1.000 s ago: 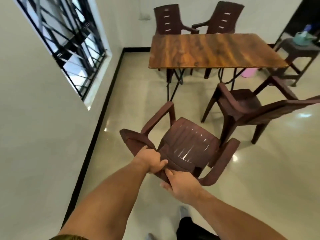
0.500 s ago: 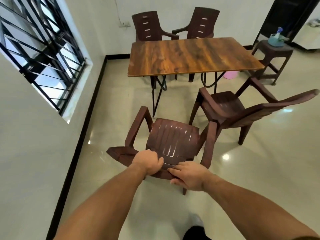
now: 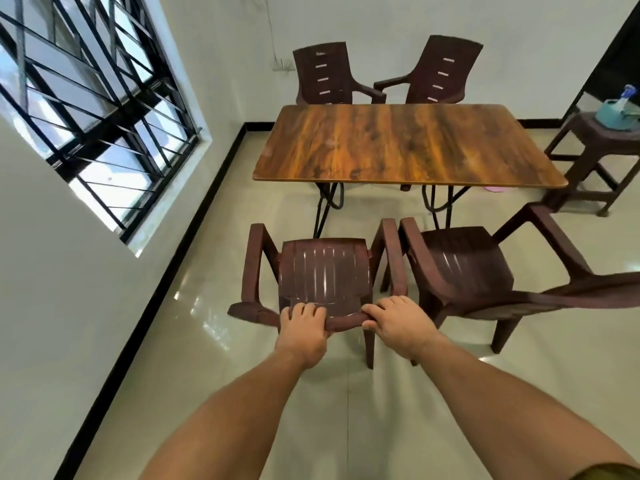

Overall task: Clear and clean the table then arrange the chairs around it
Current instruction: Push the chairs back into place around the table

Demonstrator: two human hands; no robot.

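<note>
— What are the fingers doing?

— On the left hand (image 3: 304, 329), the fingers (image 3: 304, 310) are curled over the top edge of the near chair (image 3: 325, 271), gripping its backrest left of the middle. The right hand (image 3: 398, 323) hooks over the same edge towards the right end, knuckles up. Both forearms reach straight out from the bottom of the view.

— And how does that chair stand?

— Upright, with its seat facing the table (image 3: 398, 147) and its armrests pointing towards it. The front of the seat sits just short of the table's near edge, in line with the left pair of table legs. One back leg reaches the floor (image 3: 214, 244) below the right hand; I cannot tell whether the others touch.

— What's beside it?

— A second chair (image 3: 464, 268) of the same dark brown plastic is just to its right, armrests almost touching, turned at a slight angle to the table.

— And beyond the table?

— The far left chair (image 3: 322, 77) and the far right chair (image 3: 443, 71) stand against the opposite long side, facing this way, backs near the white wall. The tabletop is bare wood grain.

— Anything else?

— A brown stool (image 3: 595, 157) off the table's right end carries a teal container (image 3: 614, 110). Something pink (image 3: 601, 188) lies on the floor near it. A barred window (image 3: 86, 109) fills the left wall.
</note>
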